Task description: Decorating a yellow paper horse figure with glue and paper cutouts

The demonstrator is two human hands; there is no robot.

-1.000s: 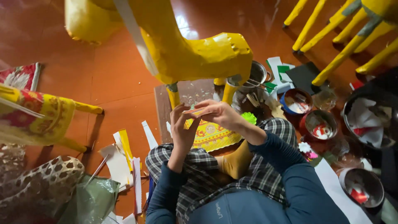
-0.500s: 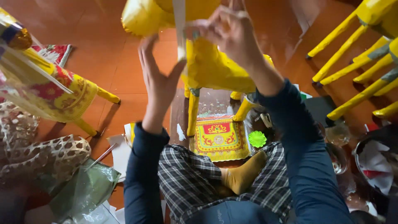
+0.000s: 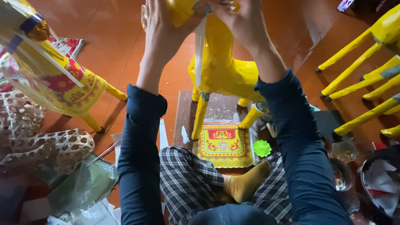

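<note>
Both hands are raised to the upper part of a yellow paper horse (image 3: pixel 225 66) that stands on a wooden board (image 3: pixel 221 109) on the floor. The left hand (image 3: pixel 160 27) lies open, palm flat against the figure's side; the right hand (image 3: pixel 239 21) curls its fingers over the top. A white strip (image 3: pixel 200 50) hangs down between them. A red-and-yellow patterned cloth (image 3: pixel 224 145) lies at the board's near edge, a green paper flower (image 3: pixel 262 148) just beside it.

Paper horse on a board, with surrounding items on the floor.
The paper horse (image 3: pixel 223 68) stands on the board (image 3: pixel 185 121), far of the patterned cloth (image 3: pixel 223 144). A paper flower (image 3: pixel 262 148) lies just right of the cloth. Woven baskets (image 3: pixel 50 148) lie left; horse legs (image 3: pixel 366 83) lie right, bowls (image 3: pixel 381 183) near right.
</note>
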